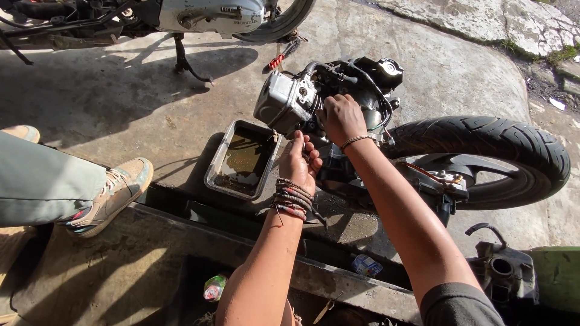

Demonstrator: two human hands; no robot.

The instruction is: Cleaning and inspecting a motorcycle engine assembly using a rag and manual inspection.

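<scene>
Engine: a detached scooter engine (302, 99) with silver cylinder cover lies on the concrete floor (121, 102) at upper centre of the frame, joined to its rear wheel.
Right hand: the right hand (340, 118) rests on top of the engine, fingers curled down into the black hoses and parts; what it grips, if anything, cannot be told.
Left hand: the left hand (299, 162), bracelets at the wrist, is just below the engine, fingers pinched together on something small that cannot be made out.
Tray: a rectangular metal tray (212, 175) of brownish oil sits just left of the engine, near the left hand.
Wheel: black tyre (483, 140) at right.
Edges: another person's shoe (115, 194) at left; a second motorcycle (205, 15) along the top.
</scene>
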